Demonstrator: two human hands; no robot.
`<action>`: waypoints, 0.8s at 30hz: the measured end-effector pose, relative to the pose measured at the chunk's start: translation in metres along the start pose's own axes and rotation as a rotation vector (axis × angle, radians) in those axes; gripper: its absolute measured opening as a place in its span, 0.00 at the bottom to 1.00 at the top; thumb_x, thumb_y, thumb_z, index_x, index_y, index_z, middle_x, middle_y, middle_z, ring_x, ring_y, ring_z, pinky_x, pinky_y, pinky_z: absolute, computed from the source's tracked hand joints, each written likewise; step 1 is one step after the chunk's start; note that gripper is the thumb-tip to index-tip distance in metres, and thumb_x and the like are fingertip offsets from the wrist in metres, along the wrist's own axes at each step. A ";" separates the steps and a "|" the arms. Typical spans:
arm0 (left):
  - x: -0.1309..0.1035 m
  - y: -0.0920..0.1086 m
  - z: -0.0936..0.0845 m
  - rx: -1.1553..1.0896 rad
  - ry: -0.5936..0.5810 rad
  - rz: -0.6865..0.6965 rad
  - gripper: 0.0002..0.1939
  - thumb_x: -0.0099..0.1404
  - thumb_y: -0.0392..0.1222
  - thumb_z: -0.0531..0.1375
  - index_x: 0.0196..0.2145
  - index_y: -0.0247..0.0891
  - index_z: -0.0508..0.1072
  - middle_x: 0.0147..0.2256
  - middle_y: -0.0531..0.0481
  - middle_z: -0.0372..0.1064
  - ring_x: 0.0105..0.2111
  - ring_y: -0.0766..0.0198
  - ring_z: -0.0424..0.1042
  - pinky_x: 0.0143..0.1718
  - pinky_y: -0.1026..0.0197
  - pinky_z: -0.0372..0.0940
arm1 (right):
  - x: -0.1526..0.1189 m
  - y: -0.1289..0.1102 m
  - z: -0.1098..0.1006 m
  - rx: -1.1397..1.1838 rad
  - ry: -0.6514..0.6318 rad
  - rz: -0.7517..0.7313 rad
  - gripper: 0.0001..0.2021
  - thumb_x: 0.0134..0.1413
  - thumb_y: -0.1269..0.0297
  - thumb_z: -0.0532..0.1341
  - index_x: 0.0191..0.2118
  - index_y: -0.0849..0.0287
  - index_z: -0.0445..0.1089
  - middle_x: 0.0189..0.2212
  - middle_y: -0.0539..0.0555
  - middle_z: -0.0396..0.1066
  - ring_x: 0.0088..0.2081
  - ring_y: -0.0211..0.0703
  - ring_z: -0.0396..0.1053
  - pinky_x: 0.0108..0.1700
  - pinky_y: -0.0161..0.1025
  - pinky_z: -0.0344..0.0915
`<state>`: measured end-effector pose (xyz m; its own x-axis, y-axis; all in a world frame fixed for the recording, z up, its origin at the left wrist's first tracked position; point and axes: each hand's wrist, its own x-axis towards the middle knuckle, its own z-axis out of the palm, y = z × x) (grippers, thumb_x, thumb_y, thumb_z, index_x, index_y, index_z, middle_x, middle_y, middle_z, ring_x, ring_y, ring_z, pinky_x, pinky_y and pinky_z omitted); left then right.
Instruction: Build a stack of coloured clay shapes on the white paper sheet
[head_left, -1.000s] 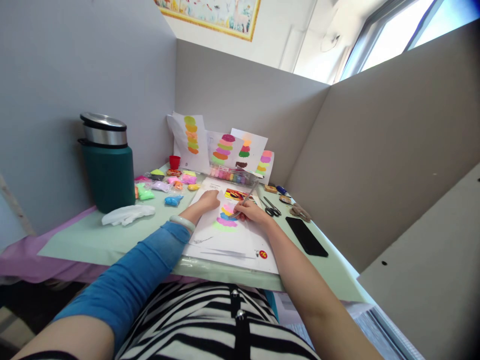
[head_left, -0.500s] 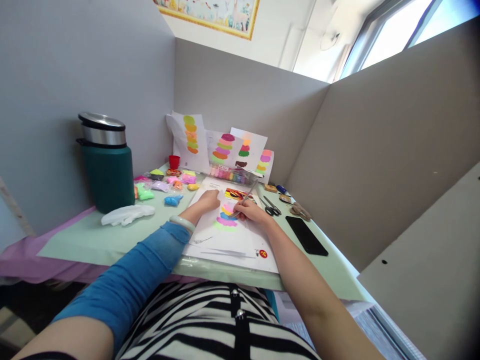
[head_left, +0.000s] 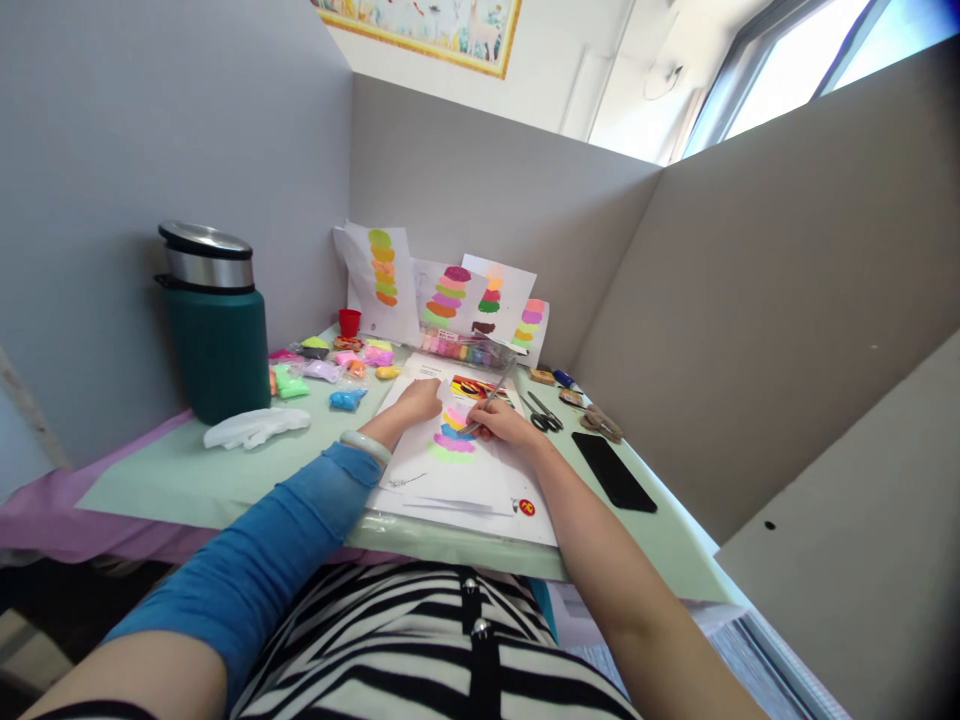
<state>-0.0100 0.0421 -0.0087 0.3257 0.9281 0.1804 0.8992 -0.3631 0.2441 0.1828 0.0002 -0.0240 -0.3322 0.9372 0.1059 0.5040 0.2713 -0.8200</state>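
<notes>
One slim pen-like tool, pinched in the right hand; one paper sheet beneath that hand, colour bands just left of it. Left hand on the sheet, grip unclear. Possible fault: light left-hand pressure could let paper shift, smearing bands.

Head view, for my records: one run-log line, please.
left hand: on paper; right hand: holding slim tool, tip at blue band; right of paper: scissors
</notes>
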 end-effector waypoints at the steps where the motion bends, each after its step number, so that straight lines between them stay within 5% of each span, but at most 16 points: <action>1: 0.001 0.000 0.001 -0.002 0.002 0.003 0.22 0.60 0.36 0.53 0.53 0.33 0.65 0.52 0.40 0.66 0.52 0.56 0.65 0.47 0.63 0.61 | 0.000 0.000 0.000 -0.003 0.001 0.000 0.09 0.50 0.64 0.57 0.25 0.64 0.68 0.18 0.52 0.68 0.18 0.32 0.62 0.22 0.29 0.57; 24: 0.002 0.000 0.003 -0.006 -0.002 0.000 0.20 0.60 0.37 0.54 0.51 0.34 0.66 0.51 0.40 0.67 0.51 0.57 0.66 0.48 0.63 0.60 | 0.000 -0.002 0.001 -0.063 0.013 0.002 0.09 0.49 0.65 0.56 0.25 0.64 0.68 0.18 0.51 0.67 0.18 0.32 0.61 0.21 0.30 0.57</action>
<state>-0.0086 0.0444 -0.0115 0.3260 0.9283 0.1787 0.8977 -0.3633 0.2494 0.1806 -0.0005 -0.0232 -0.3209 0.9404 0.1124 0.5537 0.2826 -0.7833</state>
